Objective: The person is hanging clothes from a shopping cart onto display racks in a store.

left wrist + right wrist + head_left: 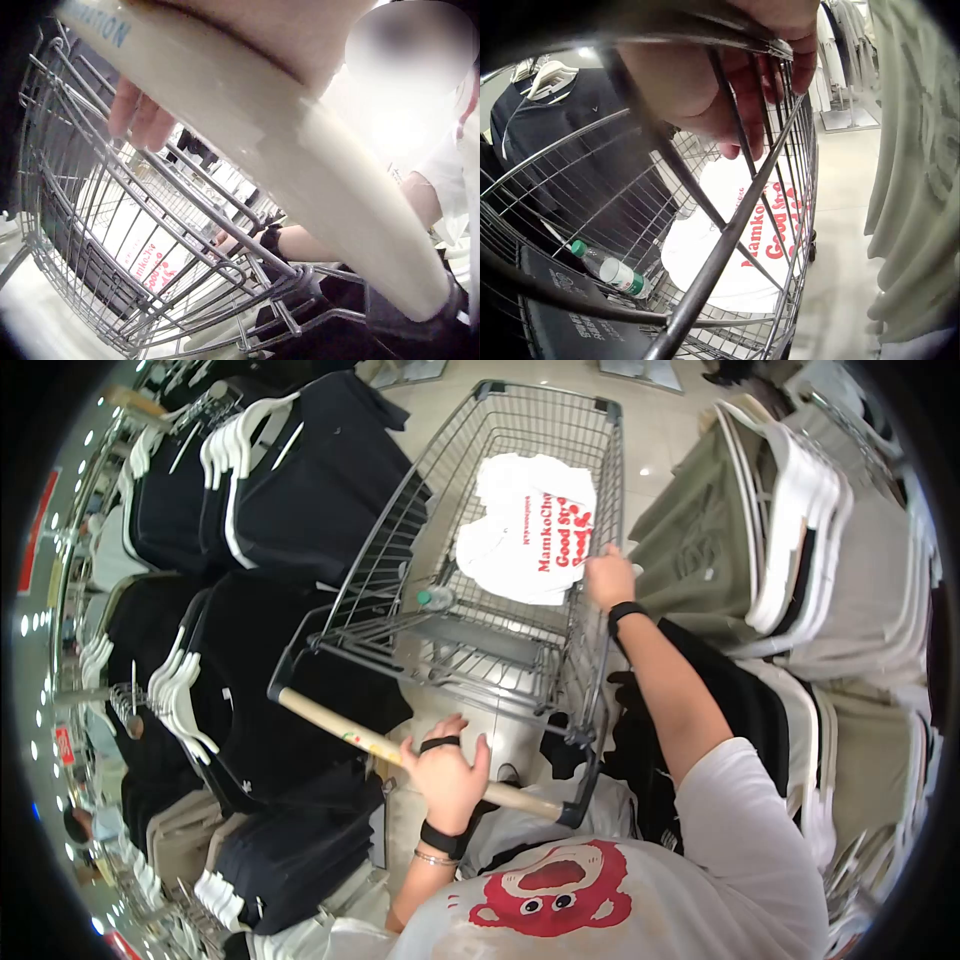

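Observation:
My left hand lies across the pale handle bar of a wire shopping cart. Its thumb sticks out, and in the left wrist view its straight fingers reach past the bar over the basket. On the cart's right side, my right hand grips the top rim, fingers hooked over the wires. Inside the basket lies a folded white garment with red lettering. A clear bottle with a green cap lies near the cart's handle end.
Racks of black shirts on white hangers stand close along the left. Olive and beige garments hang close on the right, with black ones nearer me. Pale floor tiles run between the racks.

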Available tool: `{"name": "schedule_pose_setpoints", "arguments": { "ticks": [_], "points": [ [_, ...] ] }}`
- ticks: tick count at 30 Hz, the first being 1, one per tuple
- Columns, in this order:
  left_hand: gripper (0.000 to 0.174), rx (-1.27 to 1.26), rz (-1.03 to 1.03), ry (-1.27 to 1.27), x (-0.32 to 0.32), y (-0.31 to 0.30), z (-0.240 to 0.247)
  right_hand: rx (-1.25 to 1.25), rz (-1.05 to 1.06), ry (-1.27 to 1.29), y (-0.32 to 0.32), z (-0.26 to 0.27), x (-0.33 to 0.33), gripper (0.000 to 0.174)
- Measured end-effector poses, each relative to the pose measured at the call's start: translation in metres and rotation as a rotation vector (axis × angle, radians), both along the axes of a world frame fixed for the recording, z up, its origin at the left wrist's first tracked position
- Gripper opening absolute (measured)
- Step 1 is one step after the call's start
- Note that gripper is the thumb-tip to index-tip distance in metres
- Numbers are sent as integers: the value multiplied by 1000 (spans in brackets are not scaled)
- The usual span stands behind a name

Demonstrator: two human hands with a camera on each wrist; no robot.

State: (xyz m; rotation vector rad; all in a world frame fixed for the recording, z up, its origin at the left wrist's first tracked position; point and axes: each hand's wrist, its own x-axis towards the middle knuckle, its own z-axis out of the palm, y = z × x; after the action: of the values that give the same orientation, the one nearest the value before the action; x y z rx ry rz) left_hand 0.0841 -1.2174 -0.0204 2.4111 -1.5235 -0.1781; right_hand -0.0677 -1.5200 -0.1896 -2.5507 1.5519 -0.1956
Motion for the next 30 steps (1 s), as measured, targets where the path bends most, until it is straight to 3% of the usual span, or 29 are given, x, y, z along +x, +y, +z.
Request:
{"name": "schedule_pose_setpoints", "arguments": {
  "ticks": [1, 3, 11, 19, 28, 30],
  "points": [
    [24, -26, -40, -11, -7, -12, -2, 33, 11, -120, -11, 0, -9, 7],
    [23, 86, -23, 13, -8, -25, -4, -10, 53, -88, -22, -9, -5, 7],
    [17, 23, -16, 28, 37, -79, -20, 99, -64, -180, -53, -38, 14, 8],
    [15, 65, -115, 58, 155, -151, -45, 151, -71, 28, -102, -78, 91, 11],
    [17, 92, -210, 83, 274, -242, -89, 243, -250, -9, -141, -121, 156, 14],
    [17, 154, -204, 80, 305, -266, -98, 311, -212, 29, -155, -127, 178, 14]
  ]
}}
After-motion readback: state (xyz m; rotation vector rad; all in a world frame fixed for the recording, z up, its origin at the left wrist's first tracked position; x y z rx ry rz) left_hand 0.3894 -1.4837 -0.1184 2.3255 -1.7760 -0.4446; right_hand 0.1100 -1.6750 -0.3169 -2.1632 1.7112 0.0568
